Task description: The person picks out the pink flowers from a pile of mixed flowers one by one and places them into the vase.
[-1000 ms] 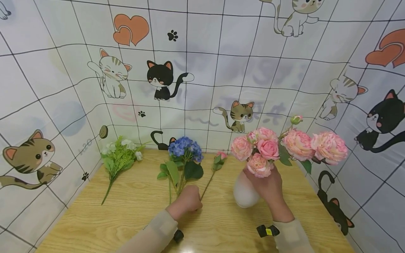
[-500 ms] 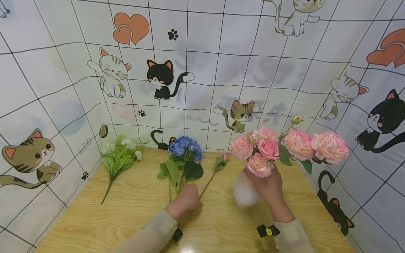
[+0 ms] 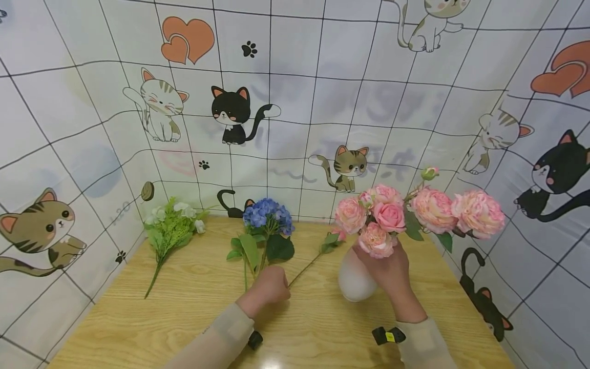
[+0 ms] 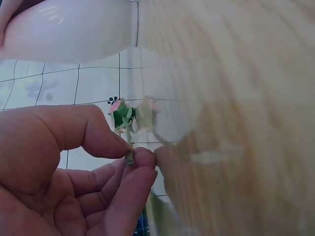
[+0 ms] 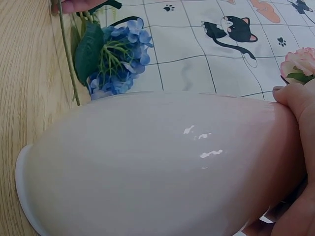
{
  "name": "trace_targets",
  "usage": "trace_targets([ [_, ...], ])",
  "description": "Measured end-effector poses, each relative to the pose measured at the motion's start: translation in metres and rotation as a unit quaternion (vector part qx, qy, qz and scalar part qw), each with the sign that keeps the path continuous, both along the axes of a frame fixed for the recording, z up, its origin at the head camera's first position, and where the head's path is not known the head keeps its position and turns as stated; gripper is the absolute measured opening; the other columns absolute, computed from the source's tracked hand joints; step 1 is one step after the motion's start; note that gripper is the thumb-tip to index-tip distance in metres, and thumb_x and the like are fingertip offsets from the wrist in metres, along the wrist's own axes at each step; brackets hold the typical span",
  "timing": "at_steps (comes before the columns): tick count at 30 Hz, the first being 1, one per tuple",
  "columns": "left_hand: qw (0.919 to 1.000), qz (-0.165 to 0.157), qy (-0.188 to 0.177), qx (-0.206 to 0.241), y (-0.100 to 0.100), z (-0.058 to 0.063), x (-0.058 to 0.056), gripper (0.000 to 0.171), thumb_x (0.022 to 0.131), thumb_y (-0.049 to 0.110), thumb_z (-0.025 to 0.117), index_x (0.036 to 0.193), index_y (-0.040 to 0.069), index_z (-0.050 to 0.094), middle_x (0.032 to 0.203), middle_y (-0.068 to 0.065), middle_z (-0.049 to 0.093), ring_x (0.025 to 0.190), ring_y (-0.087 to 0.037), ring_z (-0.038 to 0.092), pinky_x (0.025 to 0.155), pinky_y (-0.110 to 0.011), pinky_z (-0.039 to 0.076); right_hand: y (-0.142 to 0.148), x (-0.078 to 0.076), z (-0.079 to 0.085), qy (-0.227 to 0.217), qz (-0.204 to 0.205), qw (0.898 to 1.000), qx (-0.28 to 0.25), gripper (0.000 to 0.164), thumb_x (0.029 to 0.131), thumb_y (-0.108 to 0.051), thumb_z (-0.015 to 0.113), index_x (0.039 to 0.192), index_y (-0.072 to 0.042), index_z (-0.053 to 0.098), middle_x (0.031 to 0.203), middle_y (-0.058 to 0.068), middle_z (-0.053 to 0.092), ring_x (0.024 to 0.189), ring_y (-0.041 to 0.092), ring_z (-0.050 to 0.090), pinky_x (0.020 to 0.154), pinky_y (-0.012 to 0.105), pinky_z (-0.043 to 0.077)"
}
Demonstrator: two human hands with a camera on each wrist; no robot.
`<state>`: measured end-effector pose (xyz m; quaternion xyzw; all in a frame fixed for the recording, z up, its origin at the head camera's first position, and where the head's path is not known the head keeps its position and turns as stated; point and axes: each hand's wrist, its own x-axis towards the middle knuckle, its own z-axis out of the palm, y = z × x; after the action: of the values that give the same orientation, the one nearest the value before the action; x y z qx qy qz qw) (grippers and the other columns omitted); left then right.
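Note:
My left hand (image 3: 267, 287) pinches the lower end of a thin flower stem (image 4: 129, 158) between thumb and index finger. This stem carries a single pink rosebud (image 3: 340, 234) with green leaves and slants up to the right, its bud close to the bouquet. My right hand (image 3: 389, 269) grips the neck of a white, rounded vase (image 3: 354, 281). Pink artificial roses (image 3: 390, 217) fill its mouth and hide the rim in the head view. In the right wrist view, the glossy vase body (image 5: 147, 157) lies between my fingers and the wooden table.
A blue hydrangea (image 3: 268, 217) with broad leaves lies just beyond my left hand. Farther left is a white-flowered green spray (image 3: 169, 233) on the wooden table (image 3: 193, 307). Cat-printed cloth (image 3: 295, 102) walls off the back and sides.
The rosebud has swung right, toward the roses in the vase, as my left hand turns its stem. My right hand stays on the vase.

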<state>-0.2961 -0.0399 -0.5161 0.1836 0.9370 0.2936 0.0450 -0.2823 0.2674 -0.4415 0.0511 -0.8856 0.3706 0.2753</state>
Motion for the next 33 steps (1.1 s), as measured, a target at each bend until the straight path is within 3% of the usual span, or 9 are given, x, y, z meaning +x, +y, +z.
trace_targets([
  [9, 0.9997, -0.019, -0.001, -0.014, -0.003, 0.001, -0.004, 0.053, 0.069, -0.006, 0.064, 0.046, 0.026, 0.029, 0.05, 0.012, 0.015, 0.052, -0.009, 0.011, 0.051, -0.026, 0.012, 0.001, -0.001, 0.001, 0.006, 0.002, 1.0, 0.002, 0.073, 0.085, -0.036, 0.09, 0.145, -0.011, 0.055, 0.137, 0.016, 0.068, 0.126, 0.039, 0.066, 0.1, 0.065, 0.052],
  [16, 0.9969, -0.027, -0.059, 0.045, -0.014, 0.005, -0.009, 0.043, 0.077, -0.004, 0.066, 0.054, 0.022, 0.041, 0.051, 0.01, 0.03, 0.049, -0.009, 0.027, 0.05, -0.027, 0.022, 0.001, 0.0, 0.002, -0.017, 0.002, 1.0, 0.002, 0.074, 0.086, -0.035, 0.089, 0.146, -0.01, 0.054, 0.139, 0.017, 0.066, 0.129, 0.04, 0.064, 0.103, 0.067, 0.05],
  [19, 0.9934, -0.02, -0.08, 0.08, -0.019, 0.008, -0.011, 0.028, 0.081, -0.003, 0.069, 0.063, 0.015, 0.058, 0.056, 0.007, 0.045, 0.049, -0.01, 0.039, 0.052, -0.027, 0.031, 0.0, 0.001, 0.003, -0.021, 0.001, 1.0, 0.011, 0.073, 0.086, -0.036, 0.089, 0.145, -0.01, 0.054, 0.138, 0.017, 0.066, 0.128, 0.041, 0.065, 0.102, 0.066, 0.051],
  [21, 0.9892, -0.01, -0.096, 0.11, -0.021, 0.011, -0.012, 0.01, 0.081, -0.003, 0.07, 0.079, 0.007, 0.071, 0.067, 0.003, 0.059, 0.053, -0.011, 0.049, 0.054, -0.027, 0.039, 0.0, 0.001, 0.003, -0.021, 0.003, 1.0, 0.013, 0.073, 0.087, -0.037, 0.088, 0.146, -0.011, 0.053, 0.139, 0.016, 0.066, 0.128, 0.04, 0.064, 0.103, 0.066, 0.051],
  [25, 0.9776, 0.012, -0.121, 0.172, -0.022, 0.018, -0.012, 0.026, 0.084, -0.003, 0.068, 0.109, -0.005, 0.073, 0.089, -0.007, 0.07, 0.064, -0.015, 0.058, 0.06, -0.029, 0.048, 0.001, 0.001, 0.004, -0.023, 0.014, 1.0, 0.006, 0.077, 0.087, -0.038, 0.088, 0.149, -0.012, 0.051, 0.142, 0.016, 0.064, 0.131, 0.039, 0.062, 0.106, 0.066, 0.049],
  [33, 0.9655, 0.074, -0.087, 0.234, -0.018, 0.032, -0.007, 0.024, 0.086, 0.002, 0.07, 0.11, -0.002, 0.071, 0.096, -0.009, 0.07, 0.081, -0.017, 0.064, 0.066, -0.029, 0.053, 0.009, 0.004, 0.01, -0.033, 0.064, 0.997, 0.022, 0.086, 0.087, -0.032, 0.089, 0.155, -0.008, 0.043, 0.15, 0.017, 0.057, 0.138, 0.038, 0.056, 0.111, 0.067, 0.046],
])
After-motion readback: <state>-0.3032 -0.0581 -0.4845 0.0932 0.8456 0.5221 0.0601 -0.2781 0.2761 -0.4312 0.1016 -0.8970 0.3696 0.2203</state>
